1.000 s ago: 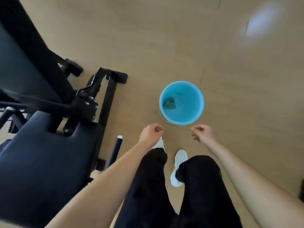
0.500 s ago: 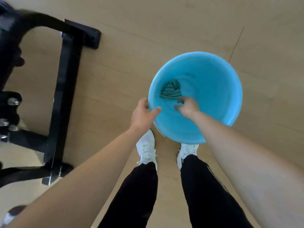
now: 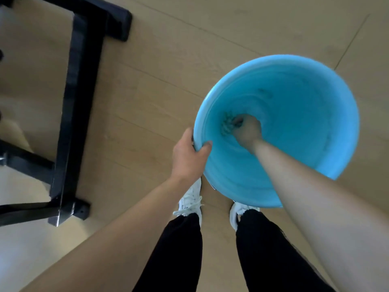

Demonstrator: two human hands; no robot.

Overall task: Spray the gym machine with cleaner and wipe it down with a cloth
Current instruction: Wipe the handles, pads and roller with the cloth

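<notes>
- The blue bucket is being seen from above. It is standing on the wooden floor, just in front of the person's feet.
- The near left side of the bucket's rim is being gripped by the left hand.
- The thumb is being hooked over the rim onto the inside wall. The other fingers are being curled round the outside.
- The right hand is being held deep inside the bucket, down near the bottom. Its arm is being stretched in over the near rim.
- The cloth is being grasped by the right hand, with the fingers clenched around it.
- The cloth is being kept down inside the bucket. A small greenish bunch of it is being shown at the left of the fist.
- That part is being blurred, so the cloth's pattern cannot be told.
- The black metal frame of the gym machine is being shown at the left, standing on the floor, well apart from the bucket. Only its low bars and feet are being seen.
- White shoes and black trousers are being worn by the person. The toes are being hidden a little by the near side of the bucket.
</notes>
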